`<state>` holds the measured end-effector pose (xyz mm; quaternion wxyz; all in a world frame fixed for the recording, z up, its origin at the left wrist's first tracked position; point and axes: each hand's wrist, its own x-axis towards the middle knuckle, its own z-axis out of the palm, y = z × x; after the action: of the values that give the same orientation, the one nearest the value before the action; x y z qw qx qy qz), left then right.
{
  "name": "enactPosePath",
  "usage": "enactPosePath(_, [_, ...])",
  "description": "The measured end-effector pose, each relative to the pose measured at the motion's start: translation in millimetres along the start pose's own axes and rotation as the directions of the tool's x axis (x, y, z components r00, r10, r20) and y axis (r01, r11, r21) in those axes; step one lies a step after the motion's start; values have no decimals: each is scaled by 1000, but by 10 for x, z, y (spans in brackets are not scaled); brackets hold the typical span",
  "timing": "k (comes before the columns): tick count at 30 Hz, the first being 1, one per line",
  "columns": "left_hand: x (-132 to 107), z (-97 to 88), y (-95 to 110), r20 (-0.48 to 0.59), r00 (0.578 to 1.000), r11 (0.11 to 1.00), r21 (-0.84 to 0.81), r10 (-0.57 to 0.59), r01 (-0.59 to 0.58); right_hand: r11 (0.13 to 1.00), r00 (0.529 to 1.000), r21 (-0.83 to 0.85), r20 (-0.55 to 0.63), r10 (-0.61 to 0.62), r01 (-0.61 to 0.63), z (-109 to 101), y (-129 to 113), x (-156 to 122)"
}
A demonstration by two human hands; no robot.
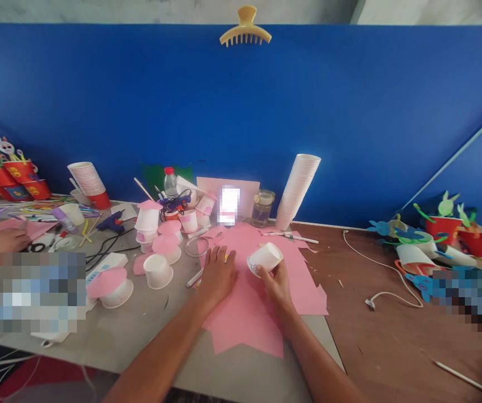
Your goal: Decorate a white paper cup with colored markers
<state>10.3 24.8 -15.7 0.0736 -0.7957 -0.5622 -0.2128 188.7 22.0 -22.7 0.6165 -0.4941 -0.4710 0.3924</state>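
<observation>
My left hand (218, 272) lies flat, fingers spread, on a sheet of pink paper (249, 302) spread over the table. A white marker (194, 277) lies just left of that hand. My right hand (276, 280) grips a small white paper cup (265, 259), tipped on its side just above the pink sheet. Several white cups topped with pink paper discs (157, 235) stand to the left of my hands, and one plain white cup (157, 271) stands nearest.
A tall leaning stack of white cups (297, 190), a glass jar (263, 207) and a water bottle (170, 182) stand at the blue back wall. Red cups (92, 184), a glue gun (112, 223) and straws lie left; another person's hand (3, 240) far left. A white cable (375, 268) and decorated red cups (463, 235) lie right.
</observation>
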Motion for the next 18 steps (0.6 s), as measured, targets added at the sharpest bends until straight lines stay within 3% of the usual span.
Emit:
enactPosePath(3, [13,39,-101,104,988,991,87,-113,104,998,999,-54,15,29,-28,-4,6,-26])
enactPosePath(6, [34,76,-203,121,978,981,109,-171,158,996,999,-79,10,49,-48,-7,29,-32])
enactPosePath(13, [88,45,-439,55,956,950,143,-288,278,989,995,-110,-23,94,-96,-22,44,-2])
enactPosePath(18, [89,36,-495,-1,952,945,127,-305,302,982,996,-175,32,81,-75,-15,-12,-17])
